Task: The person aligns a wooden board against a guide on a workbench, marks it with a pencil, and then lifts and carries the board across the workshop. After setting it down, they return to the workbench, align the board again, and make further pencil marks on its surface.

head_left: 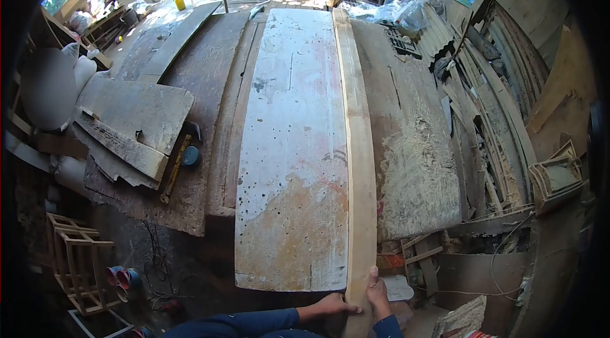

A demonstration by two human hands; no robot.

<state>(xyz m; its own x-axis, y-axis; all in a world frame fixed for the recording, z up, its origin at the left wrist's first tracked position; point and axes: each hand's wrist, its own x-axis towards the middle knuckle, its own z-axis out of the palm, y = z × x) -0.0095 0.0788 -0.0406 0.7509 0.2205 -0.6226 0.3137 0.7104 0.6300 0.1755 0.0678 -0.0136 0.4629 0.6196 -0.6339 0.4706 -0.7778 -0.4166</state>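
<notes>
A long, narrow wooden plank [359,147] runs from near my body to the far end of the bench. It lies along the right edge of a white, pitted board [292,141] with brown worn patches. My left hand [335,305] is closed on the plank's near end from the left, thumb at its edge. From the right, my right hand [378,293] grips the same end, its thumb pointing up along the side. The fingers under the plank are hidden. Both forearms wear dark blue sleeves.
Worn sheets [419,160] flank the white board. Scrap boards [133,122], a yellow tool [176,169] and a blue round object [190,156] lie on the left. Stacked timber strips [489,115] fill the right. A wooden frame [76,255] stands at lower left.
</notes>
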